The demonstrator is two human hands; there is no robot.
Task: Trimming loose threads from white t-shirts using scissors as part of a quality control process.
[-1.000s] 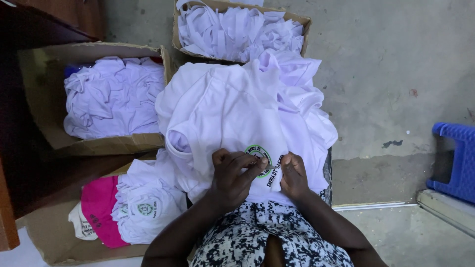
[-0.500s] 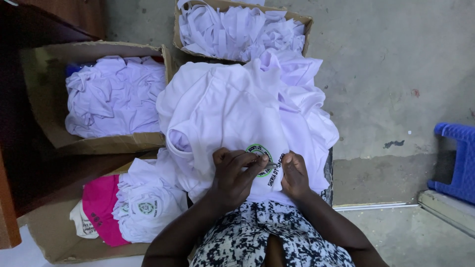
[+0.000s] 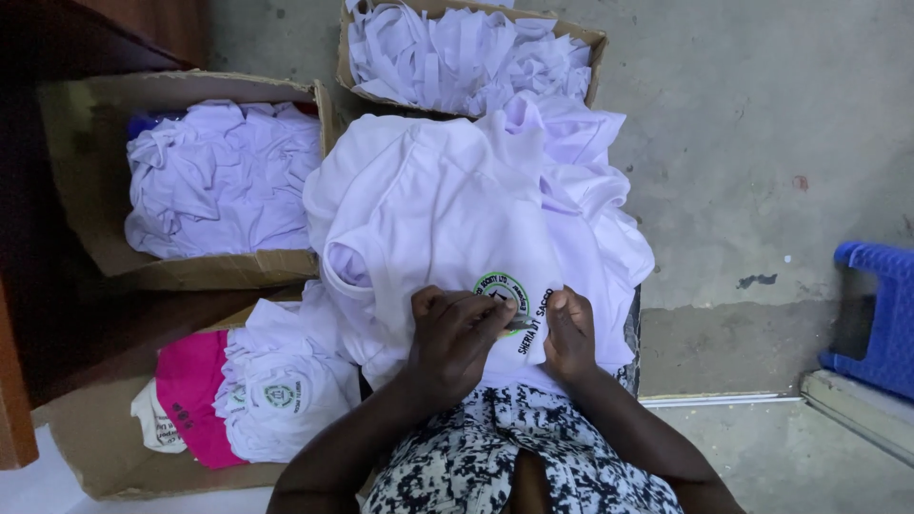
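A white shirt [image 3: 447, 209] with a round green emblem [image 3: 502, 288] lies bunched over my lap. My left hand [image 3: 455, 335] rests on the cloth just left of the emblem, its fingers pinched on a small dark tool [image 3: 521, 324] whose tip points at the emblem's lower edge. On the right of the emblem, my right hand [image 3: 569, 333] pinches the shirt fabric with thumb and fingers. Both hands lie close together, and the patterned black-and-white garment [image 3: 495, 457] on my lap shows below them.
A cardboard box [image 3: 86, 143] of white garments stands at the left and another [image 3: 595, 43] at the top. A lower-left box [image 3: 76, 447] holds folded white shirts and a pink one [image 3: 190, 390]. A blue plastic stool [image 3: 876, 314] sits on the concrete floor at the right.
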